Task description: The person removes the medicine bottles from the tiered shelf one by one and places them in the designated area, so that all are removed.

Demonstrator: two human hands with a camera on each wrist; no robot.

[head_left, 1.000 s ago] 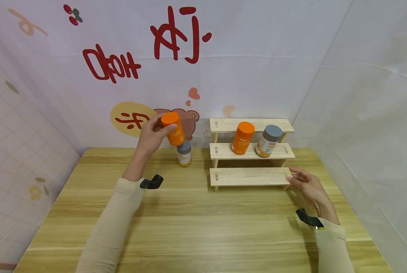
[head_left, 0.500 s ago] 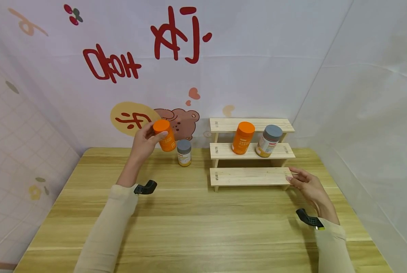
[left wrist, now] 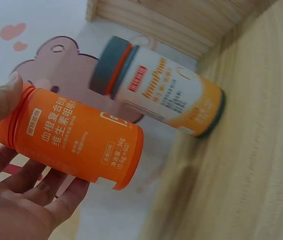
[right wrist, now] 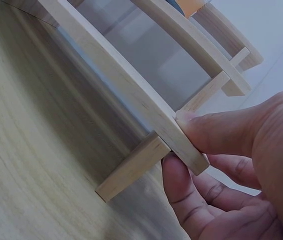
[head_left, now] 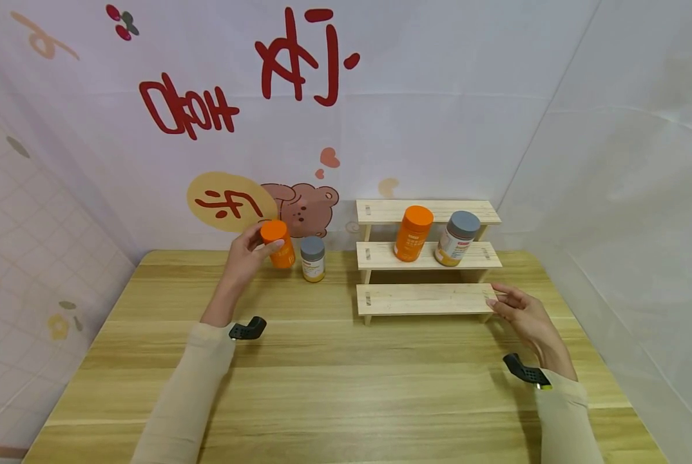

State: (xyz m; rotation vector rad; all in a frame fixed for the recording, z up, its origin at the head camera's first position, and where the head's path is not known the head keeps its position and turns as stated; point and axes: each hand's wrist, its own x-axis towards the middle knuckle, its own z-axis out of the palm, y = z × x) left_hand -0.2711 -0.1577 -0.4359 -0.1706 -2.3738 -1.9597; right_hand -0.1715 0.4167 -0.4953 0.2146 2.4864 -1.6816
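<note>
- So the left hand [head_left: 245, 252] has its grip pinching an orange bottle [head_left: 285, 252] up near the cap, thumb on one side, fingers on the other.
- That bottle is at the back of the table [head_left: 346, 386], just beside a grey-capped bottle [head_left: 313, 263] but apart from it.
- Right hand [head_left: 520, 317] is pinching the end of the lowest tier of a wooden rack [head_left: 427, 299], I'd guess to steady it.
- Step in hand, imo: moving the orange bottle close over the table. Can't tell from this moment if it's going down or coming up.
- Next move calls for keeping it level and not knocking its neighbour; if it's a set-down, base flat, then let go.
- Left wrist view shows the printed label and backdrop between bottle base and table, so it looks lifted. Head view hides that gap.
- Right wrist view shows a fingertip under the board, by the leg; only the head view gets both bottles on the middle tier.
</note>
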